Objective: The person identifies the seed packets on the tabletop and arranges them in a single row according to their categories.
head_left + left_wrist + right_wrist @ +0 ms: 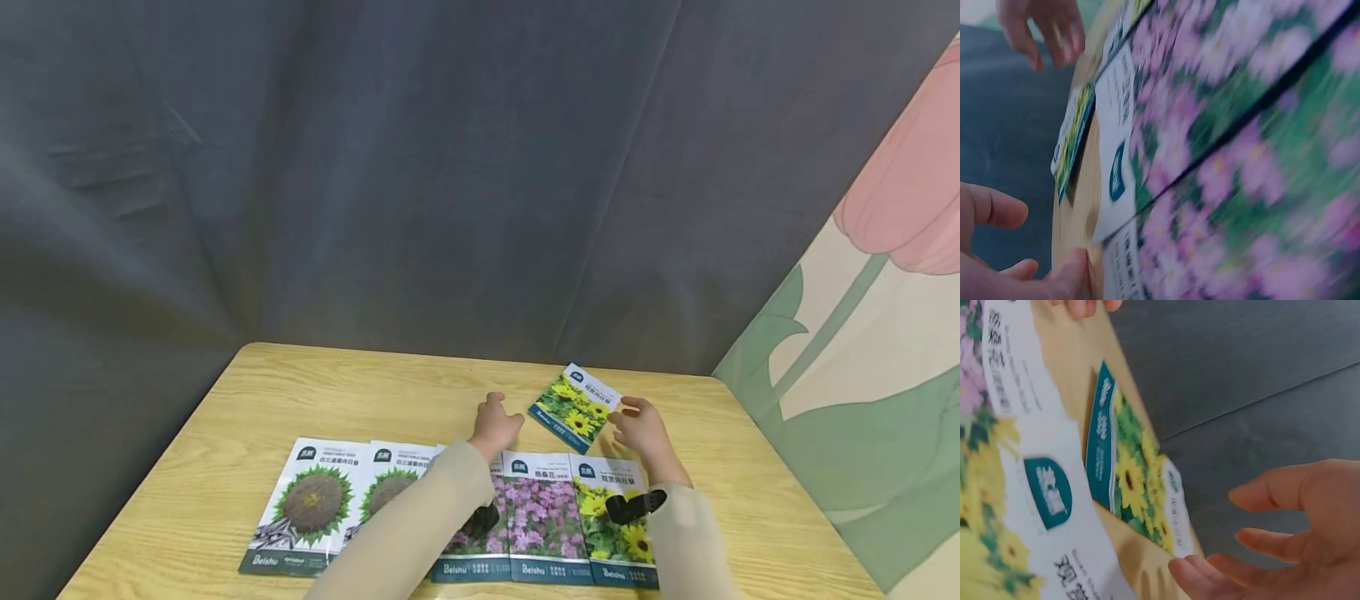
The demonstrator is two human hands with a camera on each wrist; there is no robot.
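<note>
A yellow-flower seed packet (576, 408) lies at an angle near the table's far edge, apart from a row of packets. Just to its right is my right hand (641, 429), thumb and fingers spread; in the right wrist view its fingers (1269, 494) hold nothing, and whether a fingertip touches the packet's white end I cannot tell. My left hand (497, 427) hovers left of that packet above the row, its fingers (997, 209) apart and gripping nothing. Below the hands are two pink-flower packets (545, 517) and another yellow-flower packet (611, 517). My left sleeve partly hides the row.
Two sunflower packets (311, 500) make up the left end of the row, slightly overlapping. The wooden table (187, 492) meets a dark grey curtain (450, 183) at the back. A wall with a painted tulip (900, 183) stands to the right.
</note>
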